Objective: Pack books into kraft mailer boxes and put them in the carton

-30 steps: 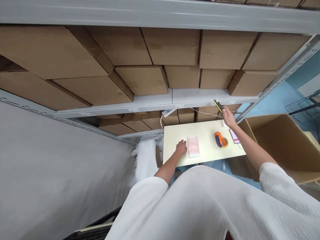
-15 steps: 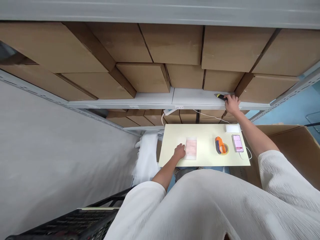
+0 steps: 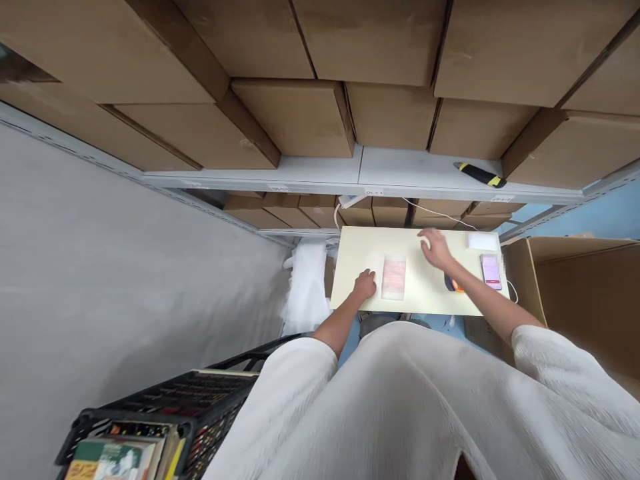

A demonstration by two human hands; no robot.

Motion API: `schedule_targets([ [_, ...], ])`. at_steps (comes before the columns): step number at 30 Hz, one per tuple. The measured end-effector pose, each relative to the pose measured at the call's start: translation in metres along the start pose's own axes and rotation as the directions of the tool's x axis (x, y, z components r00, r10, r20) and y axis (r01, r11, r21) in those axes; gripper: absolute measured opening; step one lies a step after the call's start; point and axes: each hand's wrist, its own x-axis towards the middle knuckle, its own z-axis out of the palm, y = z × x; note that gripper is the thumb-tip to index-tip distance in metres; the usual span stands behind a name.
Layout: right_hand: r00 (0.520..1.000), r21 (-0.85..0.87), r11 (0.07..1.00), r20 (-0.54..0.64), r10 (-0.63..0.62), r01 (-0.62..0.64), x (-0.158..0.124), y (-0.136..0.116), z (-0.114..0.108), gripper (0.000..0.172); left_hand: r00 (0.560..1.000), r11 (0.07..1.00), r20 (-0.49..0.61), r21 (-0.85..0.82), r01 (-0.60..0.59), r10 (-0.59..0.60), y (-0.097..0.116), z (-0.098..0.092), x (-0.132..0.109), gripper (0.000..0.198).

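On the pale yellow tabletop, my left hand lies with its fingers apart, just left of a flat pink rectangular packet with whitish ends. My right hand is over the far middle of the table, fingers apart and nothing in them. A utility knife with a black and yellow handle lies on the grey shelf beyond. My right forearm partly covers an orange and blue tape dispenser. Right of it is a phone with a lit screen, plugged into a white cable.
Cardboard boxes fill the shelves ahead. A small white block sits at the table's far right corner. To the right stands a big open carton; at lower left, a black crate of books. White wrapping material hangs left of the table.
My right hand has let go of the utility knife on the shelf and come back over the table. The view has shifted; my left hand stays beside the packet.
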Motion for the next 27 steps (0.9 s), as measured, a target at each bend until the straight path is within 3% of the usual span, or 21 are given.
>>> schedule_targets([
  [2,0.972,0.101,0.976,0.157,0.175,-0.193,-0.028,-0.009,0.049,0.037,0.999,0.999,-0.021,-0.018,-0.046,0.045,-0.003,0.002,0.0,0.056],
  [5,0.814,0.105,0.842,0.344,0.469,-0.529,-0.06,-0.02,0.104,0.042,0.994,0.993,-0.044,-0.059,-0.104,0.102,-0.007,0.006,0.002,0.061],
  [8,0.637,0.01,0.695,0.409,0.653,-0.719,-0.078,-0.028,0.134,0.047,0.99,0.987,-0.039,-0.084,-0.136,0.133,-0.011,0.01,0.002,0.062],
  [10,0.575,-0.025,0.64,0.413,0.706,-0.768,-0.084,-0.032,0.146,0.05,0.988,0.986,-0.024,-0.074,-0.152,0.151,-0.017,0.013,0.0,0.062],
  [18,0.468,-0.145,0.516,0.27,0.841,-0.844,-0.091,-0.048,0.17,0.053,0.979,0.979,0.012,0.013,-0.204,0.204,-0.046,0.022,-0.009,0.075],
  [25,0.391,-0.24,0.433,0.203,0.897,-0.869,-0.091,-0.058,0.179,0.065,0.991,0.991,-0.011,-0.033,-0.13,0.13,-0.096,0.014,-0.022,0.084],
  [27,0.374,-0.235,0.41,0.184,0.909,-0.881,-0.092,-0.055,0.181,0.067,0.998,0.995,-0.021,-0.081,-0.053,0.051,-0.108,0.01,-0.023,0.086],
])
